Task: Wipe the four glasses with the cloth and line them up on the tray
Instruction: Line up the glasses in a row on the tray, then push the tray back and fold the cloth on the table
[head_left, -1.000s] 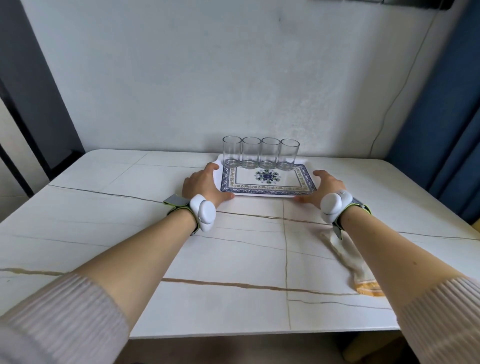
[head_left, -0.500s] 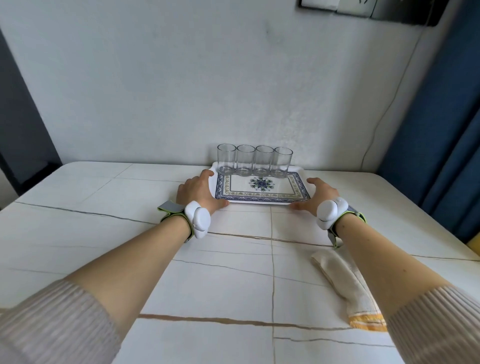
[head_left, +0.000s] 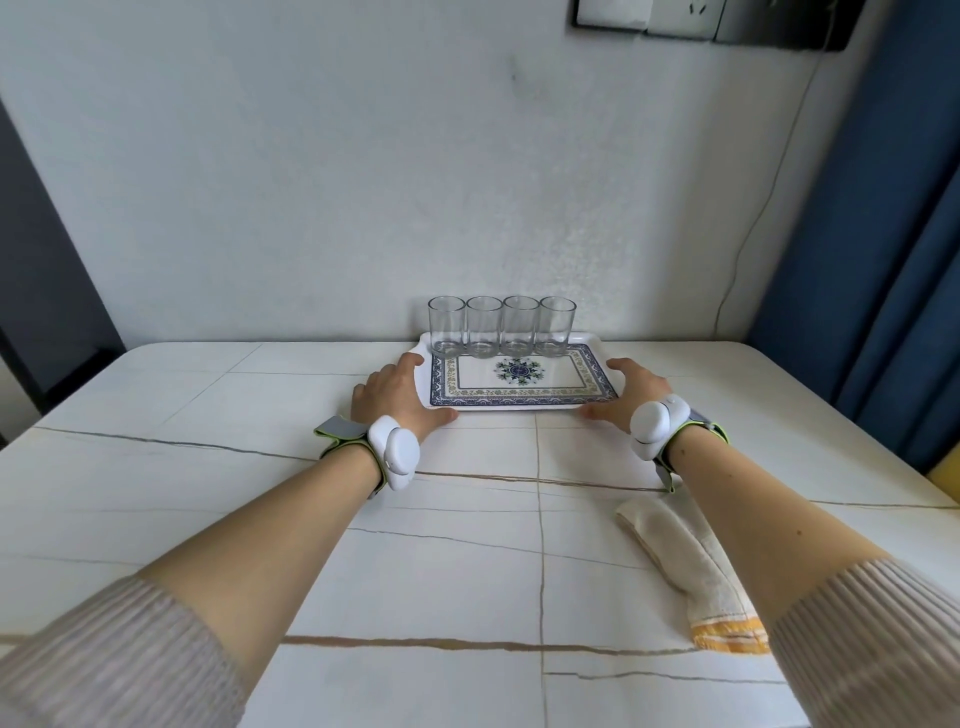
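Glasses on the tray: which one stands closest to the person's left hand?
The leftmost glass in the row, at the tray's far left corner; the left hand rests at that side.

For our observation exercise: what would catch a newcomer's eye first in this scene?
Four clear glasses stand side by side along the far edge of a blue-patterned tray. The left hand and right hand flank its sides. A folded cloth lies on the table, near right.

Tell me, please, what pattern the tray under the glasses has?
The tray is white with a blue ornamental border and a blue-green floral medallion at its centre, seen in the head view.
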